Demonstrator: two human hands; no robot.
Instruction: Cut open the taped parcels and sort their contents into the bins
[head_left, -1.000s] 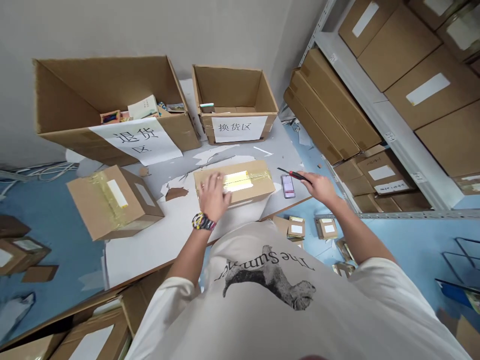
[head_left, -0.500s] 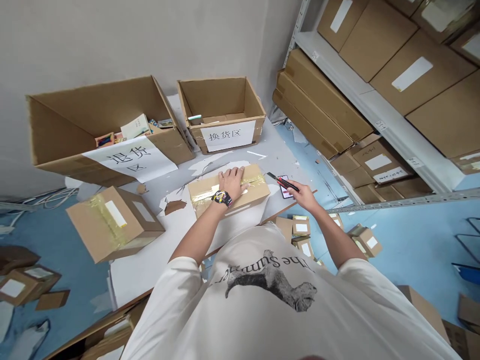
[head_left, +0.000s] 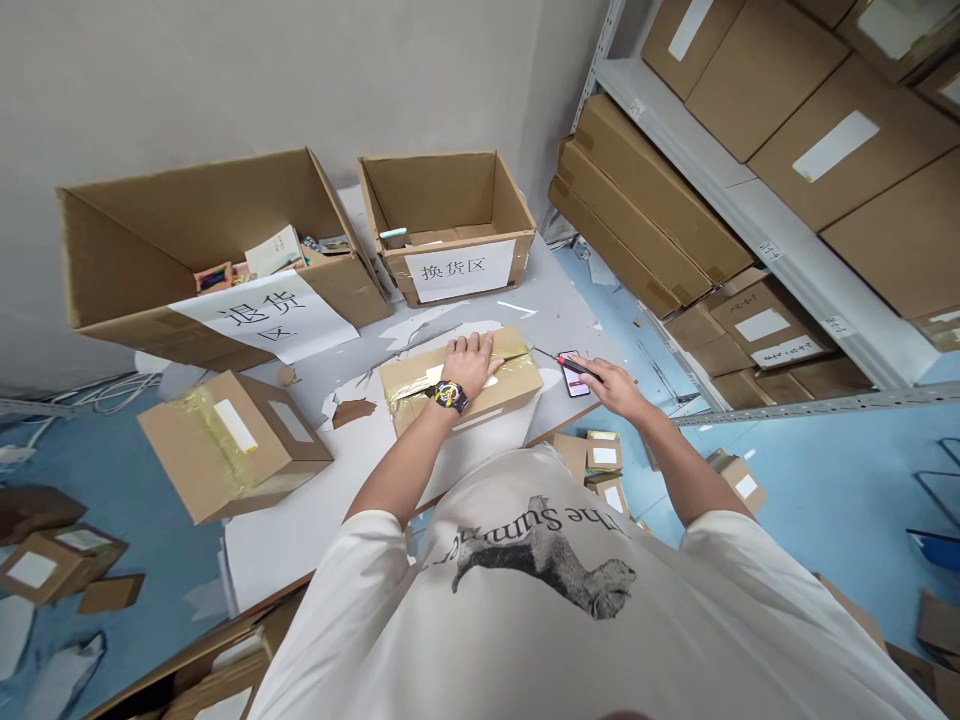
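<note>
A cardboard box (head_left: 517, 385) with yellowish tape lies on the table before me. Resting on its top, my left hand (head_left: 468, 364) has its fingers stretched out and holds nothing; a watch is on that wrist. My right hand (head_left: 613, 385) is closed around a red and black utility knife (head_left: 576, 368), whose blade points left at the box's right end. A dark slit shows along the taped top near that end. Partly behind the knife, a phone (head_left: 574, 380) with a lit screen lies on the table.
Behind stand a large open carton (head_left: 180, 215) with small goods and a smaller open carton (head_left: 450, 235), both with paper signs. A taped box (head_left: 232, 440) sits at the left. Shelves (head_left: 795, 240) hold boxes at the right; more boxes lie on the blue floor.
My right hand has shifted slightly right with the knife, and the blade is turned differently. A dark slit now shows in the box's top near the right end. My left hand stays on the box.
</note>
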